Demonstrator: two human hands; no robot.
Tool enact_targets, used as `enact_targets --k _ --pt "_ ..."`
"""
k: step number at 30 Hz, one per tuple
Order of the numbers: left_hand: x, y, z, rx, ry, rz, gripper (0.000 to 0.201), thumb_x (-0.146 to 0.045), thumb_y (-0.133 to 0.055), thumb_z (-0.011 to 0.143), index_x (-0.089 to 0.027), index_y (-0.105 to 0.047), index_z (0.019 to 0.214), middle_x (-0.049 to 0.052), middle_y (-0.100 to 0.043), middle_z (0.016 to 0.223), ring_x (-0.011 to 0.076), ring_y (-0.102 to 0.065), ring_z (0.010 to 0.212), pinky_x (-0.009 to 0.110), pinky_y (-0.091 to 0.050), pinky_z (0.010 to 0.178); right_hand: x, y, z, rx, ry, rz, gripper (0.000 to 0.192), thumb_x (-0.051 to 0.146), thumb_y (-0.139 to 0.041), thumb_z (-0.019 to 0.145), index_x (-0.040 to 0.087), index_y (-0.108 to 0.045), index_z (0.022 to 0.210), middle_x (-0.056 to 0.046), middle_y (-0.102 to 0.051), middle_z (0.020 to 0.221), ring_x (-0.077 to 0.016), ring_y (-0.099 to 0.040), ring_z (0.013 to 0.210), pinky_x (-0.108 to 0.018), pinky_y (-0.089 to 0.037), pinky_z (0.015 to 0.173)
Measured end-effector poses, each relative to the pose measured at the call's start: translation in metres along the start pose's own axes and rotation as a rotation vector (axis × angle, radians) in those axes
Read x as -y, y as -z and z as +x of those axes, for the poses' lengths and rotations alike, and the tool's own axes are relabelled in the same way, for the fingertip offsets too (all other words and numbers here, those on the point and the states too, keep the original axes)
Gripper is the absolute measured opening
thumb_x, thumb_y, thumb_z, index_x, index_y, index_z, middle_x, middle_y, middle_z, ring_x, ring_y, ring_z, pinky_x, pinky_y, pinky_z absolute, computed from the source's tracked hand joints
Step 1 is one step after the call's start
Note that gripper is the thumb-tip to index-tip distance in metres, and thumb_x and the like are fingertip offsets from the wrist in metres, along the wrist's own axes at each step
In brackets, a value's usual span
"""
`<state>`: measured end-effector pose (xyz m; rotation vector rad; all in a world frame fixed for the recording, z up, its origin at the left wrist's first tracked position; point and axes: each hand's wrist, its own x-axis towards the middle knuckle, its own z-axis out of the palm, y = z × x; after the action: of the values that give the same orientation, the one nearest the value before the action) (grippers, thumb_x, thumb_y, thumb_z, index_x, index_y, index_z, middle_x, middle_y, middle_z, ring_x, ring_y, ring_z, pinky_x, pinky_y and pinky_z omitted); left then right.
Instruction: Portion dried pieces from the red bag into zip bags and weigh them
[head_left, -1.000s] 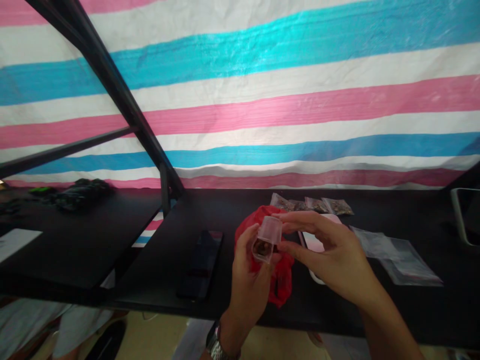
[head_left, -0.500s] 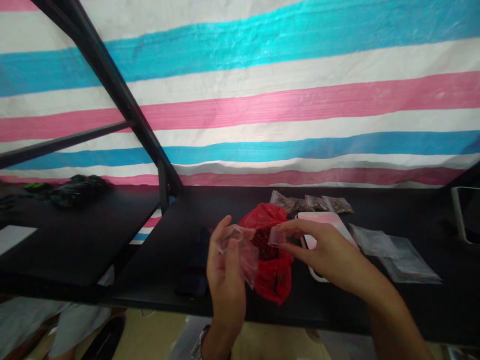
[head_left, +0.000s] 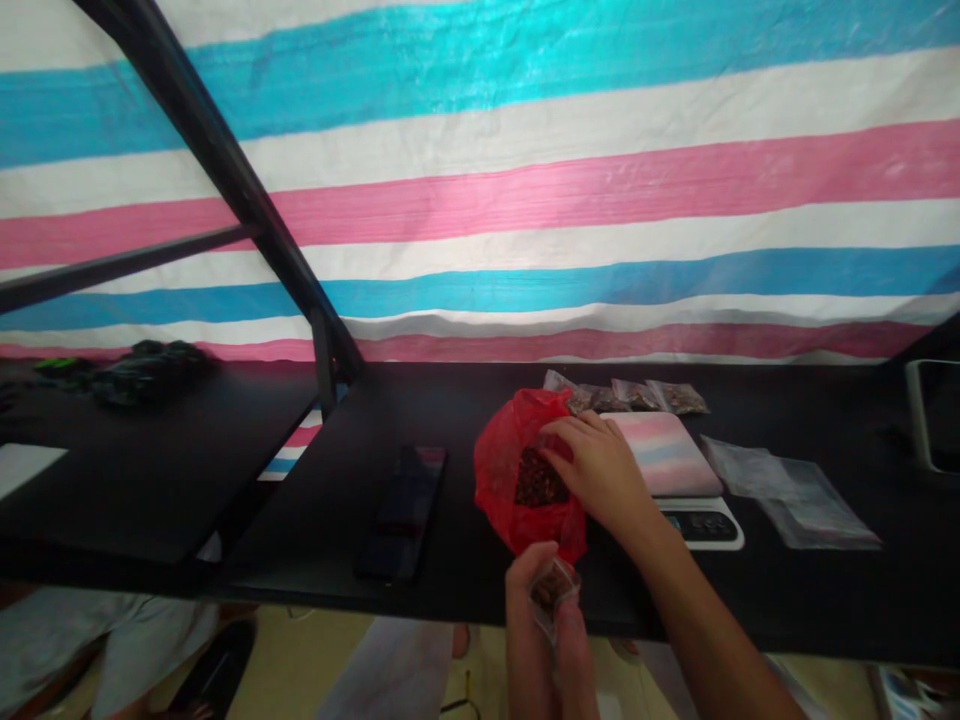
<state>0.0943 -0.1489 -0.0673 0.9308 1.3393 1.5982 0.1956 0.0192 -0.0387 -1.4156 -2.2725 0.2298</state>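
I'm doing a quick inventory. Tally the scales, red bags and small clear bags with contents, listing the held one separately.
Scale: 1
Red bag: 1
Back-row clear bags: 4
Clear bag in the left hand: 1
Total: 7

We look through one head-worn camera, forward and down over a flat black tabletop (head_left: 442,405), the bare left hand (head_left: 519,605) and bare right hand (head_left: 609,470) near below us, a pink, white and blue striped plastic sheet (head_left: 600,170) facing us beyond.
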Motion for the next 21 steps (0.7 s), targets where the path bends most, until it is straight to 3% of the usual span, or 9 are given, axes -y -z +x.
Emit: enact_targets --k 6,11,17,21 --pt "0.002 0.0 -0.003 -0.031 0.089 -0.04 0.034 -0.05 -0.068 0.098 -0.023 -0.069 0.118 0.011 -0.073 0.101 0.0252 -0.071 0.093 0.037 -0.06 0.086 -0.012 0.017 -0.003 0.126 -0.008 0.074 0.015 0.016 -0.074 0.095 0.022 -0.081 0.107 -0.006 -0.083 0.109 -0.029 -0.066 0.105 -0.041 -0.047 0.093" --pt "0.008 -0.005 -0.005 0.016 0.062 -0.038 0.033 -0.054 -0.066 0.099 -0.025 -0.069 0.114 0.009 -0.072 0.099 0.0244 -0.071 0.089 0.034 -0.059 0.081 -0.017 0.032 -0.009 0.221 -0.042 0.142 0.015 0.016 -0.078 0.09 0.023 -0.083 0.102 -0.007 -0.081 0.101 -0.027 -0.068 0.097 -0.038 -0.049 0.085" --pt "0.007 -0.013 0.019 -0.134 0.038 -0.1 0.024 -0.044 -0.058 0.102 -0.024 -0.065 0.114 0.007 -0.07 0.102 0.0229 -0.069 0.095 0.034 -0.056 0.087 -0.014 0.034 -0.013 0.219 0.023 0.176 0.014 0.014 -0.078 0.087 0.024 -0.083 0.096 -0.005 -0.083 0.1 -0.0258 -0.069 0.095 -0.037 -0.048 0.086" --pt "0.003 -0.013 0.035 -0.191 -0.005 -0.157 0.023 -0.042 -0.06 0.099 -0.025 -0.065 0.114 0.004 -0.069 0.098 0.0204 -0.066 0.091 0.031 -0.054 0.085 -0.011 0.039 -0.015 0.196 -0.021 0.158 0.004 0.022 -0.077 0.091 0.023 -0.081 0.091 -0.004 -0.082 0.092 -0.0253 -0.069 0.087 -0.036 -0.046 0.077"
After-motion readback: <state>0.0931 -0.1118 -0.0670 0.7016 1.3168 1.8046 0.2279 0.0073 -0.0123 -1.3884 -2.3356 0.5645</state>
